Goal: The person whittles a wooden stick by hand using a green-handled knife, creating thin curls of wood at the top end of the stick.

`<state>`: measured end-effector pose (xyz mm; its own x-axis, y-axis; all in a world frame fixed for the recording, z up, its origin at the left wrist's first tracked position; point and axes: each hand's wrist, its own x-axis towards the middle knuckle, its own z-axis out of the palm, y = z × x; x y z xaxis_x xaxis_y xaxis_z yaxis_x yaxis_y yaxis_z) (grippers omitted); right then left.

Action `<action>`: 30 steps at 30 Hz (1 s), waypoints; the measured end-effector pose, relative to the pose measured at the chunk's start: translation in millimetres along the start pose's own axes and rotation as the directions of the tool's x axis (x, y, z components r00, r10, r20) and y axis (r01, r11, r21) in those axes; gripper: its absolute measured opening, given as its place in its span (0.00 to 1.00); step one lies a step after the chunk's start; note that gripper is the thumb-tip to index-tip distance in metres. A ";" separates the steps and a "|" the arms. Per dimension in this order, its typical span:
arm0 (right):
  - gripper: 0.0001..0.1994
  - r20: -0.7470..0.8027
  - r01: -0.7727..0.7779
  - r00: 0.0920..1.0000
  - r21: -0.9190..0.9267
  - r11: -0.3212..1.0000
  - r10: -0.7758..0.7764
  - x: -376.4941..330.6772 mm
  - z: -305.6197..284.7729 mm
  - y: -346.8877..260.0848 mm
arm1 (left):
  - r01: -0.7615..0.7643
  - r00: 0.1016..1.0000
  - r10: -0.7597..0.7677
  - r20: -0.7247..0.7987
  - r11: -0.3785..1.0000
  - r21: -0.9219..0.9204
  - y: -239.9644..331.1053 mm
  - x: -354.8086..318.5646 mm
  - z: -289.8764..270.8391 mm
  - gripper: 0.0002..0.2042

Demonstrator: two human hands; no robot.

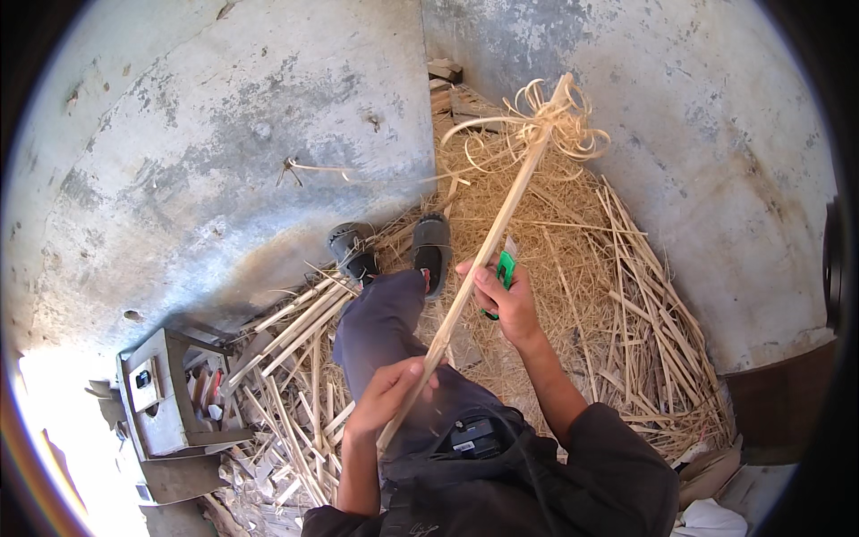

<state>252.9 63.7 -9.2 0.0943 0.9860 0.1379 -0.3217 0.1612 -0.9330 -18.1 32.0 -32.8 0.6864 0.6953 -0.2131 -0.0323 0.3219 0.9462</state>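
- L hand grips wood strip nr lower end.
- R hand clasps green cutter, appar. touching strip.
- Thin sticks along floor's R edge.

The left hand gripped a wooden strip; ahead of it, the right hand held a green cutter against the strip, curled shavings well beyond both hands.

We see a pale, matt wooden stick with thin wood curls, a green plastic knife with a metal-looking blade, a rough, flaking wall and matt cloth trousers.
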 end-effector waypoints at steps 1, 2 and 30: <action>0.15 0.025 0.022 0.999 -0.006 1.000 -0.022 0.1 0.3 0.3 | -0.002 1.000 0.002 -0.006 1.000 -0.015 -2.3 0.0 -1.5 0.21; 0.15 0.023 0.023 0.999 -0.007 1.000 -0.023 -0.1 -0.5 1.4 | -0.002 1.000 0.002 -0.004 1.000 -0.015 -1.6 0.3 -0.4 0.21; 0.20 0.240 0.453 0.859 -0.768 0.452 -0.453 -39.4 7.3 9.8 | -0.014 0.958 0.027 -0.286 0.999 0.047 22.6 0.4 31.0 0.18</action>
<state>239.2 26.8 -21.2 0.0009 0.7842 0.6205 0.6210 0.4859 -0.6151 4.0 19.6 -3.9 0.4491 0.8582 -0.2486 -0.0072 0.2817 0.9595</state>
